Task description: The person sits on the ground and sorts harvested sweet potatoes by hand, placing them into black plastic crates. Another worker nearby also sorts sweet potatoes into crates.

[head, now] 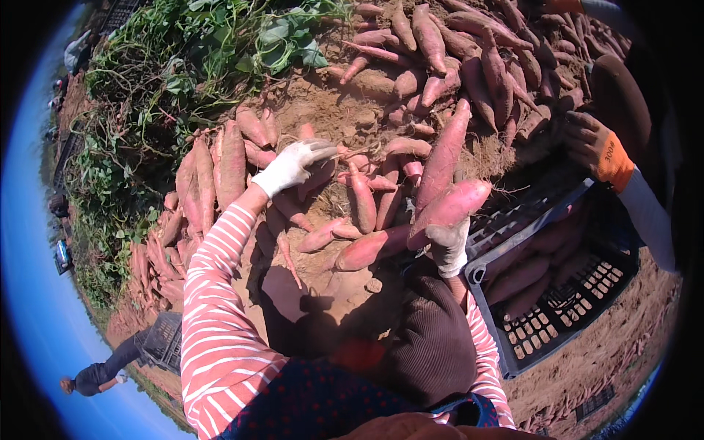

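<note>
My right hand (pixel 448 247), in a dirty white glove, grips a thick pink sweet potato (pixel 454 206). Against it leans a long sweet potato (pixel 444 154), which seems held in the same hand. My left hand (pixel 300 165), also white-gloved, is over a sweet potato (pixel 319 179) among loose roots on the soil; its fingers partly hide what lies under them, so a grip cannot be made out. Between my hands lie several smaller sweet potatoes, one of them upright and tapered (pixel 363 201). A larger sweet potato (pixel 366 250) rests just left of my right hand.
A black plastic crate (pixel 492 330) holding sweet potatoes stands at my right. Beyond it is a co-worker's orange-cuffed gloved hand (pixel 597 146). Sweet potatoes are heaped ahead (pixel 484 71) and at left (pixel 203 176), beside green vines (pixel 181 71). A person (pixel 102 371) carries crates (pixel 159 341) far left.
</note>
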A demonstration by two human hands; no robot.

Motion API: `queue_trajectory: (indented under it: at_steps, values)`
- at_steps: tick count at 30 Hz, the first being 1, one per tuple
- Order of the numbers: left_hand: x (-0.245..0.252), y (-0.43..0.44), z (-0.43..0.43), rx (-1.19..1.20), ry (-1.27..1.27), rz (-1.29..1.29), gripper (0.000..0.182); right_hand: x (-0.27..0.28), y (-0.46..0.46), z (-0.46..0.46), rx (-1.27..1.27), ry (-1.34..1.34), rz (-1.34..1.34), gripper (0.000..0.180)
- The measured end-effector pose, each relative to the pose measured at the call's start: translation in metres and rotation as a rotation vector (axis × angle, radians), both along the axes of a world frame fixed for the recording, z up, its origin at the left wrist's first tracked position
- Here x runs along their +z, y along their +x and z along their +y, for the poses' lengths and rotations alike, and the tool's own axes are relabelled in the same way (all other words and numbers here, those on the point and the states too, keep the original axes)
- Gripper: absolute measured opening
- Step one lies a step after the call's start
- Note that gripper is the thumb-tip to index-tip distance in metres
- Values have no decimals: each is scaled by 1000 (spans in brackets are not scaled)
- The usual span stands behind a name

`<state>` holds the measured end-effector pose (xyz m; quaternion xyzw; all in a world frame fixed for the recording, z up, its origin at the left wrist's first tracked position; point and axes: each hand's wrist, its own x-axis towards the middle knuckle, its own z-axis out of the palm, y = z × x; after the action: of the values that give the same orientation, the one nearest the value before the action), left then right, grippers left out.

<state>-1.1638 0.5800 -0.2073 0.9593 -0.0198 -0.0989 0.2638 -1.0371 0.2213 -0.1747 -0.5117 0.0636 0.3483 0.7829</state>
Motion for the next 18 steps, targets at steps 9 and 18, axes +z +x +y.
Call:
queue_trajectory:
  at_steps: [9,18]
  values:
    - [-14,106,25,161,-12,-128,65,6,1,6,14,24,27,87]
    - [-78,219,-3,-13,633,-18,24,7,1,-3,63,-56,31,90]
